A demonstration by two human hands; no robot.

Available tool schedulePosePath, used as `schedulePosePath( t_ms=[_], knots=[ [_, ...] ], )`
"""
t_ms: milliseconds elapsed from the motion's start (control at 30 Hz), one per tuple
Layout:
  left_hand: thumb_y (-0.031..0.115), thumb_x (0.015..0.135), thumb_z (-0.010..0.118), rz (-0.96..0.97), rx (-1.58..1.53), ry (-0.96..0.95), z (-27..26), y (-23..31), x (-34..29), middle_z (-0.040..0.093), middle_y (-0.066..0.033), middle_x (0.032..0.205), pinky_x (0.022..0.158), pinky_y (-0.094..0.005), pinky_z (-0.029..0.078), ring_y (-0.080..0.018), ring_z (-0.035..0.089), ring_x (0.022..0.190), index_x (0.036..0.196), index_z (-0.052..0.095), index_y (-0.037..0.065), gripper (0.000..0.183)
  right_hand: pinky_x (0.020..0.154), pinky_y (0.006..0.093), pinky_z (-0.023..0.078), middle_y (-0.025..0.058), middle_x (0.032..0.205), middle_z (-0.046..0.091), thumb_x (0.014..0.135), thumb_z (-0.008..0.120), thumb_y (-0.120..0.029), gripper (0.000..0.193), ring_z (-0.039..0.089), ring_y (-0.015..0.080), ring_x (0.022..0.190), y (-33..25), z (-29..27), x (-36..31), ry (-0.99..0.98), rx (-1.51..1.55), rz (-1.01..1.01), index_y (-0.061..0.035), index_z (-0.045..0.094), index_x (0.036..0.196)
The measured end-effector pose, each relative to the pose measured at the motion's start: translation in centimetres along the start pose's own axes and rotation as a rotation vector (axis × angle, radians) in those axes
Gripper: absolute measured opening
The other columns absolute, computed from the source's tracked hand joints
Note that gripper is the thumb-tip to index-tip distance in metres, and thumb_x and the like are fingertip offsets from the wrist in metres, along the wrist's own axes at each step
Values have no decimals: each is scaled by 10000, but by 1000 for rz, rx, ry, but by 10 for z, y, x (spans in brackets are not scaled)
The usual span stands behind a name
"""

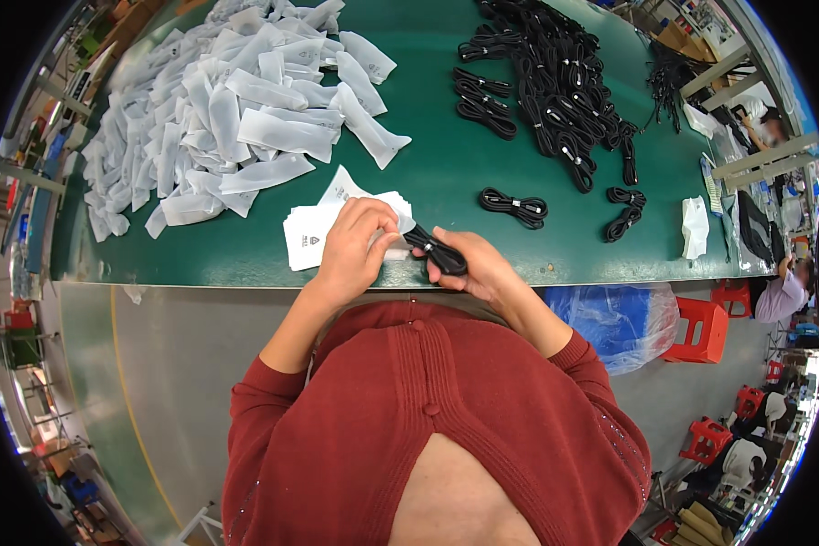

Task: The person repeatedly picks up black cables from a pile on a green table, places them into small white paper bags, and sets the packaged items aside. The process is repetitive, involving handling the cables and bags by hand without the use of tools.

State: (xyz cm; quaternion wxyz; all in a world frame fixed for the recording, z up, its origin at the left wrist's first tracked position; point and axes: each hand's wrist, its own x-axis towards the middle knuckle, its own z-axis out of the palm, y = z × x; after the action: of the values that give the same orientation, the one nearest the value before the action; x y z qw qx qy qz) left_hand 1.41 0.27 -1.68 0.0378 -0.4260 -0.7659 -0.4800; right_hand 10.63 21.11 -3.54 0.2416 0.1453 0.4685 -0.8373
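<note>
Near the table's front edge, my left hand (355, 244) pinches a translucent white plastic bag (404, 217) at its edge. My right hand (484, 266) is closed around a coiled black cable (444, 255), whose far end meets the bag's mouth. How deep the cable sits in the bag is hidden by my fingers. Under and beside my left hand lies a stack of flat white bags (302, 238), fanned out a little. One tied black cable bundle (513, 207) rests to the right of my hands, and another cable bundle (624, 215) lies farther right.
A large heap of filled white bags (218, 118) covers the green table's (428, 109) left side. Many black cable bundles (564, 82) are piled at the back right. A white packet (694, 227) lies near the right end. Red stools (699, 329) and a plastic-covered blue container (614, 323) stand below.
</note>
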Motion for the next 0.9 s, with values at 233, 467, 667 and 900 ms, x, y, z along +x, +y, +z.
schedulePosePath(
  t_ms=[233, 467, 667, 900],
  knots=[
    [15, 813, 677, 27, 54, 12, -3, 6, 6, 621, -86, 1024, 849, -384, 447, -295, 548, 966, 843, 572, 35, 111, 555, 297, 469, 114, 731, 649, 937, 673, -231, 297, 602, 218, 610, 4, 18, 1, 330, -1069, -825, 49, 578, 969],
    [17, 799, 688, 78, 48, 50, -4, 14, 18, 617, -85, 1026, 834, -376, 449, -296, 539, 957, 849, 575, 37, 125, 623, 276, 508, 114, 829, 662, 879, 725, -74, 162, 646, 164, 707, -16, 34, 0, 522, -961, -921, 17, 597, 919],
    [41, 841, 661, -3, -54, 130, -16, 9, 34, 613, -79, 1030, 801, -339, 450, -247, 542, 936, 863, 584, 39, 80, 610, 265, 500, 109, 957, 620, 754, 829, -82, 241, 610, 178, 794, -37, 31, -2, 325, -1133, -1369, -19, 644, 895],
    [94, 887, 645, -79, -160, 15, -18, 13, 38, 606, -81, 1082, 889, -315, 439, -195, 550, 983, 854, 580, 26, 99, 547, 304, 490, 89, 883, 589, 741, 854, -142, 304, 588, 188, 683, -37, 36, 5, 463, -1119, -1363, -15, 613, 877]
  ],
)
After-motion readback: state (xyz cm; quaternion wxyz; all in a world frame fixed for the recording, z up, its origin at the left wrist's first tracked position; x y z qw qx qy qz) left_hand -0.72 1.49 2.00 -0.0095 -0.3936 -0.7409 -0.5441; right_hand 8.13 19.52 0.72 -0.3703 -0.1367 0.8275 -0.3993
